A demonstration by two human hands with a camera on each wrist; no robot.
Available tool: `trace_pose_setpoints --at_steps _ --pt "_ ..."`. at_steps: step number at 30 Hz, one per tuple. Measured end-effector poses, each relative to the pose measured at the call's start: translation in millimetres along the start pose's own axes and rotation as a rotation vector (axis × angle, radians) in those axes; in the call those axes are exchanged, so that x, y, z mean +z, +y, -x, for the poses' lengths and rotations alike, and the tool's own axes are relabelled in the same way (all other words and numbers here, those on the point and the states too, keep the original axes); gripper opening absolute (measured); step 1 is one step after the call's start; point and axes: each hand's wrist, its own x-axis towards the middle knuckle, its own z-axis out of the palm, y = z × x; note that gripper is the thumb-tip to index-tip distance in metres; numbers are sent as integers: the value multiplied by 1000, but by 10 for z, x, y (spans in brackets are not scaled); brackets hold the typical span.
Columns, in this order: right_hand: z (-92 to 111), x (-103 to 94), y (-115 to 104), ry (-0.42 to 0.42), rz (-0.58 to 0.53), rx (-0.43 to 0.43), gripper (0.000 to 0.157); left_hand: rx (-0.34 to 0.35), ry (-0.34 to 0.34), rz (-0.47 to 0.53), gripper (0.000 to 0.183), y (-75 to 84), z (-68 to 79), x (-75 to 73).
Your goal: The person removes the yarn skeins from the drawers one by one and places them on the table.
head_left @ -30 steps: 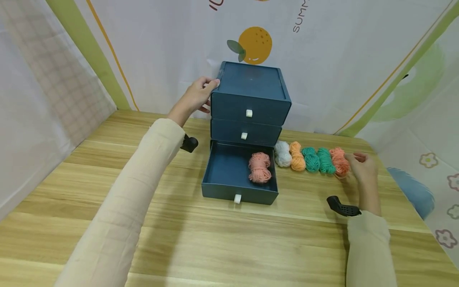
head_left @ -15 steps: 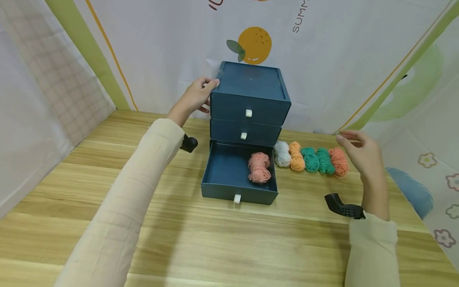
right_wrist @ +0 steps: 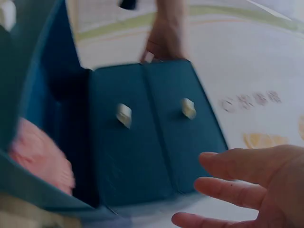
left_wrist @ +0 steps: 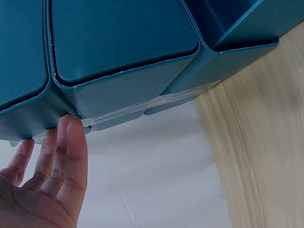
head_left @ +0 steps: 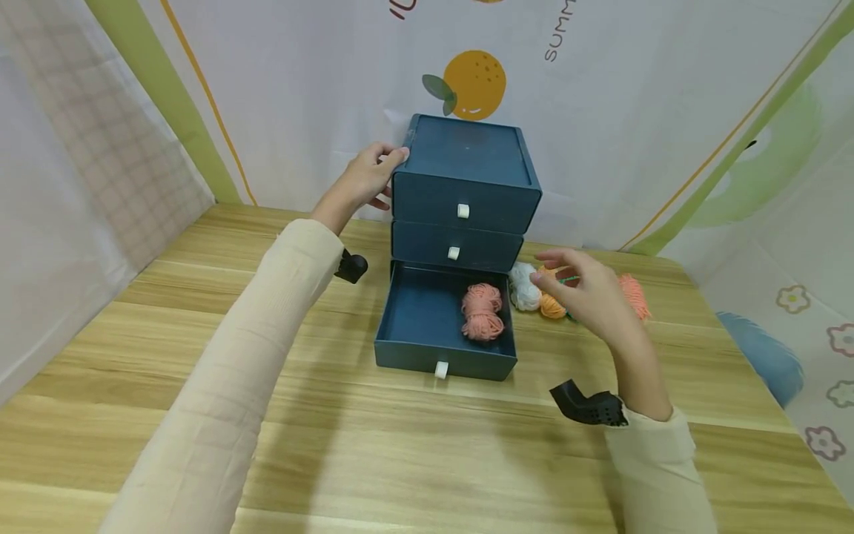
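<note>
A dark blue drawer cabinet stands at the back, its bottom drawer pulled out with a pink yarn skein on the right side inside. My left hand rests at the cabinet's upper left edge, thumb on top; the left wrist view shows its straight fingers touching the side. Over the row of yarn right of the cabinet is my right hand, fingers apart and holding nothing. It overlaps the green skeins; a white skein, an orange skein and a coral skein show around it.
The two upper drawers are closed, each with a small white pull. Clear tape runs along the cabinet's side. A printed white curtain hangs behind the wooden table.
My right hand has lifted from beside the coral skein and swung left over the yarn row toward the cabinet. My left hand, the drawer and the pink skein have stayed put.
</note>
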Motion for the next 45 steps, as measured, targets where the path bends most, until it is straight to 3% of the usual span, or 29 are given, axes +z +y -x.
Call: trace_pose_setpoints --at_steps 9,16,21,37,45 --pt "-176 495 -67 -181 74 -51 37 -7 -2 -10 55 13 7 13" --pt "-234 739 -161 -182 234 -86 35 -9 -3 -1 55 3 -4 12" --pt "-279 839 -236 -199 336 -83 30 -6 -1 -6 55 -3 -15 8" --pt "-348 1036 -229 -318 366 -30 24 -8 3 7 55 -2 -18 11" --pt "-382 1063 -202 -312 401 -62 20 -6 -1 2 56 -6 -11 4"
